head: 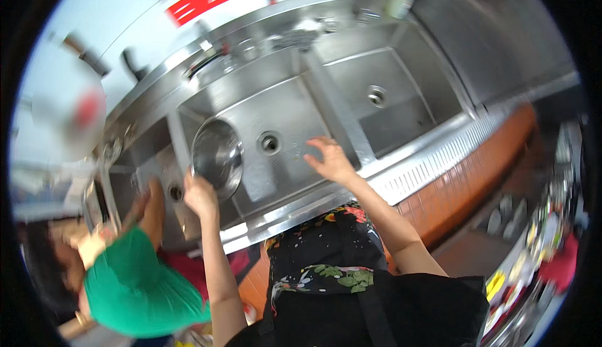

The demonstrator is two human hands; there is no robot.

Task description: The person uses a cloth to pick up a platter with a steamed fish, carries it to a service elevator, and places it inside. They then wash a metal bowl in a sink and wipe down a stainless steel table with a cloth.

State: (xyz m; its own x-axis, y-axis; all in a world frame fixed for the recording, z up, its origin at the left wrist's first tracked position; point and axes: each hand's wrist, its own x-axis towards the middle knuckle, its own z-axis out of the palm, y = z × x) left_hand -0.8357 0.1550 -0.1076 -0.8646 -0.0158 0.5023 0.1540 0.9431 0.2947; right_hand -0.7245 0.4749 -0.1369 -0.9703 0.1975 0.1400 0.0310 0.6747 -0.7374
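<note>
My left hand [201,195] grips the near rim of a round metal bowl [217,154]. Tilted on its side, the bowl hangs over the left part of the middle basin of a stainless steel sink [287,105]. My right hand [330,161] is over the right side of that basin, fingers apart, holding nothing. Between my hands, the basin's drain [270,143] shows. A few water drops lie on the steel floor near my right hand.
Beside me on the left, a person in a green shirt [136,286] reaches into the left basin [162,159]. A faucet [204,65] and a scouring pad [296,40] are at the back ledge. The right basin [390,112] has its own drain. Knives [134,67] hang on the wall.
</note>
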